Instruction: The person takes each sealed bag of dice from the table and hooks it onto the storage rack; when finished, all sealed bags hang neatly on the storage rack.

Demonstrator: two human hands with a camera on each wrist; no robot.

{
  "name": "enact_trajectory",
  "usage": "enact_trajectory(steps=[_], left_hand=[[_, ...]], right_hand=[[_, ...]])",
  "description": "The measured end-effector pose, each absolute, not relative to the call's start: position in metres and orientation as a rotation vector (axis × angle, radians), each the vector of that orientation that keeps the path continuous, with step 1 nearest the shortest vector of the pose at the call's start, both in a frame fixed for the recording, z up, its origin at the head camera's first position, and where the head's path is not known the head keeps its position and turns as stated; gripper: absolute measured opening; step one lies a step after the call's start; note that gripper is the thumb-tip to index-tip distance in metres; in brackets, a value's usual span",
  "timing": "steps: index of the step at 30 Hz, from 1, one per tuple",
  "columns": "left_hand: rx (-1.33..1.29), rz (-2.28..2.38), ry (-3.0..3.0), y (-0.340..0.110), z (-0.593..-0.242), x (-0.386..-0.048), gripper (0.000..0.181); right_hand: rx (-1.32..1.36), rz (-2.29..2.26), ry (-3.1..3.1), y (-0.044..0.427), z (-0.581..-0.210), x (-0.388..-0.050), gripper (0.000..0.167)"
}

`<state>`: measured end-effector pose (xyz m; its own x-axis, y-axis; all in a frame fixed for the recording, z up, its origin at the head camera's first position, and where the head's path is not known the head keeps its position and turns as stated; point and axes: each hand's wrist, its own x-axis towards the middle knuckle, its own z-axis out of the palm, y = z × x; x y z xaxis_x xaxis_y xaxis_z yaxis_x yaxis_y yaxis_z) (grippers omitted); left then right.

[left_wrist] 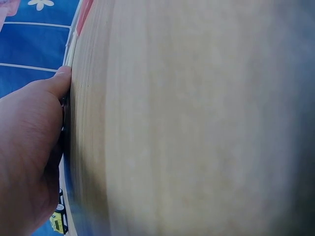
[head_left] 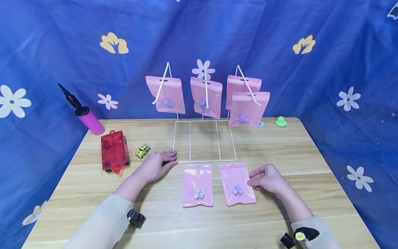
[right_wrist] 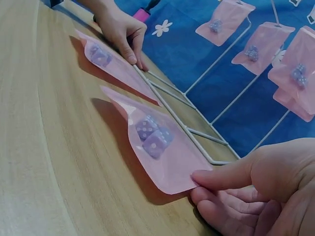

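left hand (head_left: 159, 166) grips rack (head_left: 205, 160) at 7 o'clock, likely steadying; right hand (head_left: 266, 178) pinches dice bag (head_left: 234, 178) at 3 o'clock edge.

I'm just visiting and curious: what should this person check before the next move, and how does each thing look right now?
Likely next is lifting the right-hand pink bag on the table, so:

1. Bag in hand: ok; the right hand pinches its edge.
2. Left hand on the rack: ok; it touches the base's near left corner. Firmness: cannot tell.
3. Dice inside: ok; they show through.
4. Top seal fully closed: cannot tell.
5. Left prong has room: ok; its one hanging bag sits back from the tip.
6. Bag off the table: not ok; it lies there.
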<state>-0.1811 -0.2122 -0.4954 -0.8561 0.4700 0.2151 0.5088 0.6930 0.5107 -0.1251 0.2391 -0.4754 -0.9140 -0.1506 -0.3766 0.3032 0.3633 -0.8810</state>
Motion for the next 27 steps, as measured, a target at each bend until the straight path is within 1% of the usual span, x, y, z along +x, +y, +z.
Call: enact_trajectory(steps=[6, 14, 27], left_hand=[[-0.824, -0.883, -2.827, -0.212, -0.495, -0.181, 0.033], [-0.809, -0.89, -2.835, -0.212, -0.496, -0.182, 0.032], [-0.82, -0.887, -2.826, -0.212, -0.496, -0.182, 0.032]], right_hand=[[0.045, -1.648, 2.145, 0.242, -0.478, -0.128, 0.032], [-0.069, -1.739, 2.107, 0.245, -0.467, -0.129, 0.017], [-0.219, -1.728, 2.341, 0.238, -0.44, -0.128, 0.014]])
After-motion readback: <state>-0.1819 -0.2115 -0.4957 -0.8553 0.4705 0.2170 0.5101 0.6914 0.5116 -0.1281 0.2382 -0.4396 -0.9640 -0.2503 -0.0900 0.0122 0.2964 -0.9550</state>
